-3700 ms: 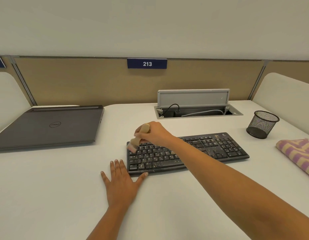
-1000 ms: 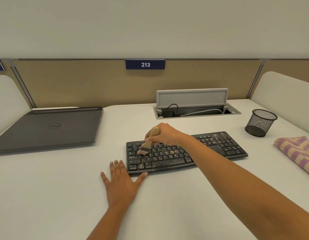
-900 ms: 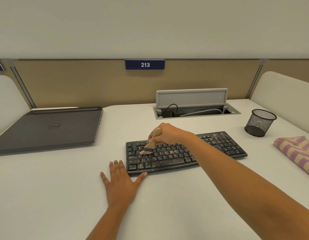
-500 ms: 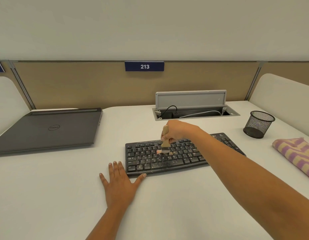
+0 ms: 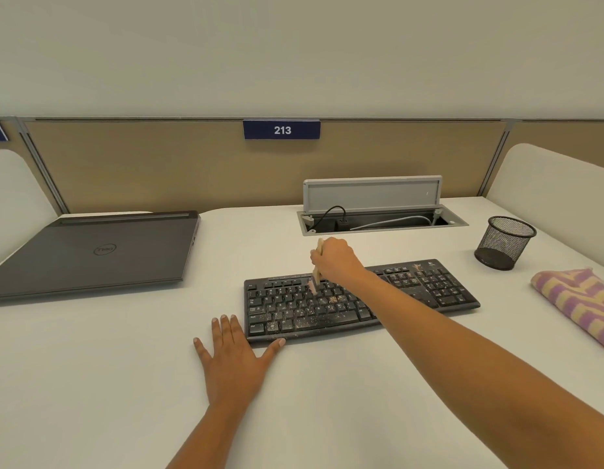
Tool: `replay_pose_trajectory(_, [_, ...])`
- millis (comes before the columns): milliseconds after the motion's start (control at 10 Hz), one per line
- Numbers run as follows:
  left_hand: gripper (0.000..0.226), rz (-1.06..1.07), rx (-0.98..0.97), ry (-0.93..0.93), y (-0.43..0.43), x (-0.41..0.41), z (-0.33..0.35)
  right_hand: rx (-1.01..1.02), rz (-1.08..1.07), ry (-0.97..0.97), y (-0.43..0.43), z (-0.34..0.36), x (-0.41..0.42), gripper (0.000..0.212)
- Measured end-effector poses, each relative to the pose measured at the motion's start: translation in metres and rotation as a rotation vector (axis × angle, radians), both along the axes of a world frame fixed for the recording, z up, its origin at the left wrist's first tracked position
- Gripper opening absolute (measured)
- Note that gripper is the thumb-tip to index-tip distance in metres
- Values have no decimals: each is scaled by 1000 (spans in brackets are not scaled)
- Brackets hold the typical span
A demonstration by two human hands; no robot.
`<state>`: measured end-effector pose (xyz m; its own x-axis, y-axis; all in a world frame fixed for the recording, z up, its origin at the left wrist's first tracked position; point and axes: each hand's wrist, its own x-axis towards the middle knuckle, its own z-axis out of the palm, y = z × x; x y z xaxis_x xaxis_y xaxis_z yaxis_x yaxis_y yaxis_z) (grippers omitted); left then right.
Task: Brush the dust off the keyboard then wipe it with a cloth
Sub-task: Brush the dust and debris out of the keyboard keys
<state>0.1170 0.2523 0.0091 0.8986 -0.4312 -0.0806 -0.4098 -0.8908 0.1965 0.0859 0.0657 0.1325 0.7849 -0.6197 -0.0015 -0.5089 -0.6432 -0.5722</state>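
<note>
The right hand (image 5: 336, 262) has its grip closed around the wooden handle of a small brush (image 5: 316, 272), held nearly upright with its bristles touching the upper key rows of the black keyboard (image 5: 327, 308). The left hand (image 5: 234, 357) lies flat on the white worktop (image 5: 90, 367), fingers spread and holding nothing, thumb tip against the keyboard's front left corner. Pale dust and crumbs speckle the keys, thickest in the middle and lower rows.

A black mesh cup (image 5: 503, 243) stands at the right; nothing shows inside it. The open cable hatch (image 5: 381, 214) at the back holds a black plug and a grey cable. The striped purple and yellow cloth (image 5: 578, 306) lies right of the keyboard, cut off by the frame edge. The right forearm hides part of the keyboard. A closed laptop (image 5: 94, 252) lies at the left.
</note>
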Motion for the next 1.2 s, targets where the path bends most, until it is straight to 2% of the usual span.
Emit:
replay_pose_trajectory(100, [149, 1, 3, 1, 0, 1, 0, -3, 44, 82, 0, 3, 2, 17])
replay_pose_trajectory(200, [149, 2, 5, 0, 0, 1, 0, 24, 83, 127, -1, 10, 4, 24])
replay_pose_trajectory(400, [148, 1, -5, -1, 0, 1, -1, 24, 8, -57, -3, 10, 9, 33])
replay_pose_trajectory(500, [147, 1, -3, -4, 0, 1, -2, 4, 3, -80, 1, 2, 6, 31])
replay_pose_trajectory(700, [149, 1, -5, -2, -1, 1, -2, -3, 76, 93, 1, 4, 6, 17])
replay_pose_trajectory(800, [148, 5, -2, -4, -1, 2, -2, 35, 115, 161, -1, 13, 8, 24])
replay_pose_trajectory(900, [148, 6, -2, -2, -1, 2, -3, -25, 144, 125, -2, 18, 10, 27])
replay_pose_trajectory(1000, [148, 4, -5, -2, -1, 2, -2, -8, 201, -31, 2, 17, 11, 25])
replay_pose_trajectory(1100, [148, 7, -4, -3, -1, 2, -1, 104, 308, -83, 8, 13, 8, 18])
replay_pose_trajectory(1200, [148, 9, -5, 0, -1, 2, -1, 100, 349, -33, 4, 9, 3, 17])
